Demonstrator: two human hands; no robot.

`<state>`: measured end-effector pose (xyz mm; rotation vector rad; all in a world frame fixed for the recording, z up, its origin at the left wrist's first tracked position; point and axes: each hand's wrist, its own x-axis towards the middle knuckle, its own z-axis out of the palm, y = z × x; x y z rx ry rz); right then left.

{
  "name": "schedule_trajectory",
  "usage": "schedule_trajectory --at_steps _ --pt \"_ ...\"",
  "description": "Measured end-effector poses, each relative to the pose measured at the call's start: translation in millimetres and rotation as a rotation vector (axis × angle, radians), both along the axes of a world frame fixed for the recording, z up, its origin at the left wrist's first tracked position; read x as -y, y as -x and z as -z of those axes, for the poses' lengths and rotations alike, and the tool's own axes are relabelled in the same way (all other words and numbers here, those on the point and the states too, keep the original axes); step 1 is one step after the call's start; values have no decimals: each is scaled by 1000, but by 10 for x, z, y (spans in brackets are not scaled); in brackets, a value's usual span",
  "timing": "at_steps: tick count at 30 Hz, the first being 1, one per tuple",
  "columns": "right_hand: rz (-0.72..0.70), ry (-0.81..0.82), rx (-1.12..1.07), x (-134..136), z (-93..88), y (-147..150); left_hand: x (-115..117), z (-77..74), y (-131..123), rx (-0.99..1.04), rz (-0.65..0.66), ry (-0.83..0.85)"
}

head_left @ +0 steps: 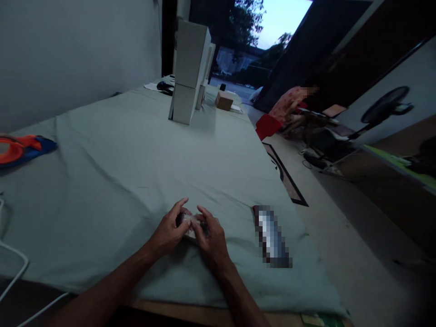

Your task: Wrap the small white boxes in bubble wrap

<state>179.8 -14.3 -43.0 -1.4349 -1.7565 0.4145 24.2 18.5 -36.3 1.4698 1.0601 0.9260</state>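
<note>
Both my hands meet near the front of a table covered with a pale green cloth (136,150). My left hand (170,231) and my right hand (211,236) are closed around a small light and dark patterned piece of fabric (191,224), pressing it against the cloth. Most of the piece is hidden under my fingers, so I cannot tell its exact shape.
A blurred-out flat object (272,236) lies right of my hands. Stacked white boxes (189,68) and a small cardboard box (224,100) stand at the far end. An orange and blue item (20,149) lies at the left edge, a white cable (13,268) at front left. A person (289,106) sits on the floor beyond, near a fan (384,106).
</note>
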Motion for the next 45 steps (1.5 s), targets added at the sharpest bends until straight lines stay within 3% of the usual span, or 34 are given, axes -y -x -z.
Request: schedule_trajectory --at_steps 8,16,21,26,31,35,38,45 --pt "34 -128 -6 15 52 34 13 55 5 6 -31 -14" --pt "-6 -232 56 -11 11 52 11 -32 9 27 -1 32" --pt "0 -281 23 -7 52 68 28 -5 3 21 -25 11" --pt "8 -215 -25 -2 49 62 7 14 -5 23 -10 7" --pt "9 -1 -205 7 -52 -69 17 -17 1 35 -18 3" --pt "-123 173 -173 19 -43 -150 30 -8 -4 17 -32 5" --pt "-163 175 -102 39 0 -135 29 3 -11 20 -41 2" --pt "-52 93 -108 -7 7 -93 3 28 28 33 -147 -60"
